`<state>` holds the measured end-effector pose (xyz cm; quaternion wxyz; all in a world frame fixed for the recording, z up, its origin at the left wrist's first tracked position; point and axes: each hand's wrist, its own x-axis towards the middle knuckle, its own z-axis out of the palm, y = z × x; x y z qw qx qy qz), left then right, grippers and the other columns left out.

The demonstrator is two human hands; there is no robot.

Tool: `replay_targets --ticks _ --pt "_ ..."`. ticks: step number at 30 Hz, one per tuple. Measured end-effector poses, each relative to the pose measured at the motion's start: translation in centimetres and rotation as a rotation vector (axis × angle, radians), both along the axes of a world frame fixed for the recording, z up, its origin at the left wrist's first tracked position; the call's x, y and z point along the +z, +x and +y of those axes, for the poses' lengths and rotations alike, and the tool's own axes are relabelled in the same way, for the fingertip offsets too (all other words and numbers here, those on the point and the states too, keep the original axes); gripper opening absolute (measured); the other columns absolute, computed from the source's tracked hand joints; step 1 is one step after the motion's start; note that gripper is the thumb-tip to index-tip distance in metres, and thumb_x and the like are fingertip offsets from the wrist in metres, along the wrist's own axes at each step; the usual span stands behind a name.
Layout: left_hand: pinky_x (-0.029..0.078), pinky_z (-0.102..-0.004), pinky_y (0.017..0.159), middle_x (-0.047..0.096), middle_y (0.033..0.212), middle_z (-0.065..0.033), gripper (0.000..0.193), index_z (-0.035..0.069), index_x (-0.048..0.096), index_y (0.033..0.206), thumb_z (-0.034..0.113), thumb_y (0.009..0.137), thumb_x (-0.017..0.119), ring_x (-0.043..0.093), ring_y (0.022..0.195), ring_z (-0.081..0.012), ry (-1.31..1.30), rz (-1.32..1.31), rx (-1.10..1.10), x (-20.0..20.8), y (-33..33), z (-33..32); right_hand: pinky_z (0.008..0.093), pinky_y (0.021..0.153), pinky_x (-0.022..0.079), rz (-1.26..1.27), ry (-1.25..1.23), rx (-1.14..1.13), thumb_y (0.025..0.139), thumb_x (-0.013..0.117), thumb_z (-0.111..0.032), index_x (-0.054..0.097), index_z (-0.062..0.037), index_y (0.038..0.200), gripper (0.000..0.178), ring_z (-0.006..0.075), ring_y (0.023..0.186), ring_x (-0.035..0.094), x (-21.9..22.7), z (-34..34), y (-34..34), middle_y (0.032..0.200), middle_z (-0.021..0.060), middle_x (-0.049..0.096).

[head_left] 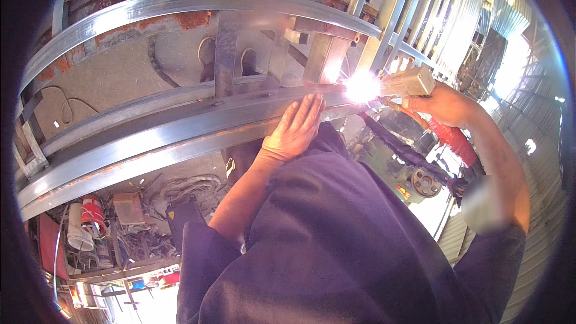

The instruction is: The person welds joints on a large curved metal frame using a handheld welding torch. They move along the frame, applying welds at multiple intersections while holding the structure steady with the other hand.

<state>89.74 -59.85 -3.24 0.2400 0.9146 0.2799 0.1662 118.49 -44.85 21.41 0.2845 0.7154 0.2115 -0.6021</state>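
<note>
My left hand [295, 125] lies flat on a long silvery steel tube [198, 121], fingers stretched out and holding nothing. To the right, my right hand [447, 105] is closed around a welding torch [415, 115] with a copper-coloured neck and a red-wrapped cable [456, 143]. A blinding white-violet arc [363, 88] burns at the tip, where an upright tube meets the long tube, and its glare hides the joint. Close above my thumb is a tan box-shaped piece [413, 83]; whether my fingers hold it too, I cannot tell.
Beyond the tube, a curved steel bar [180, 7] and several upright bars belong to the metal frame. Dark shoes [247, 62] show through it. At lower left are a red can [93, 213], a white bucket [79, 228] and scrap. A handwheel [426, 182] sits at right.
</note>
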Motion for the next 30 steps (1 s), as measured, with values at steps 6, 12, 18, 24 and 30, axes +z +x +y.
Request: replay_targets --ticks 6,12,18,24,30 --pt "0.024 -0.0462 0.13 0.048 0.166 -0.0068 0.057 0.014 0.061 0.151 0.039 0.1 0.06 0.039 0.157 -0.0245 0.012 0.002 -0.008 0.5 -0.1 0.2 0.0356 0.079 0.057 -0.073 0.167 0.005 0.103 0.069 -0.034 0.061 -0.0076 0.145 0.05 0.018 0.081 0.068 3.4 -2.7 0.9 0.103 0.0058 0.069" --pt "0.022 -0.0459 0.131 0.044 0.168 -0.0054 0.06 0.015 0.058 0.154 0.042 0.101 0.057 0.036 0.158 -0.0249 0.025 0.024 0.024 0.3 0.3 -0.2 0.0334 0.072 0.058 -0.254 0.401 -0.332 0.098 0.076 -0.021 0.063 -0.0004 0.134 0.043 0.0158 0.078 0.069 7.9 -5.7 0.6 0.1 0.0071 0.072" --pt "0.031 -0.047 0.126 0.054 0.16 -0.003 0.052 0.022 0.068 0.144 0.041 0.096 0.067 0.046 0.152 -0.0233 -0.01 0.027 0.064 0.6 0.9 -0.1 0.0312 0.076 0.057 -0.27 0.669 -0.335 0.098 0.075 -0.017 0.067 -0.0028 0.127 0.033 0.0128 0.086 0.069 6.8 -17.2 1.9 0.103 0.0034 0.072" --pt "0.037 -0.0483 0.121 0.062 0.15 -0.0057 0.046 0.018 0.073 0.135 0.034 0.092 0.074 0.055 0.142 -0.0267 -0.137 0.039 0.155 3.3 1.6 0.8 0.0332 0.09 0.058 -0.154 0.944 -0.291 0.094 0.081 -0.021 0.061 -0.0012 0.144 0.058 0.0165 0.101 0.072 2.7 -27.2 3.1 0.115 0.0099 0.078" --pt "0.045 -0.0458 0.116 0.066 0.143 -0.0159 0.047 0.007 0.07 0.136 0.025 0.094 0.077 0.061 0.134 -0.033 -0.723 0.003 0.329 8.2 6.1 -2.3 0.0325 0.098 0.054 0.016 1.095 -0.318 0.094 0.079 -0.015 0.05 -0.0039 0.156 0.069 0.0171 0.112 0.071 -2.0 -34.2 4.1 0.125 0.0168 0.075"
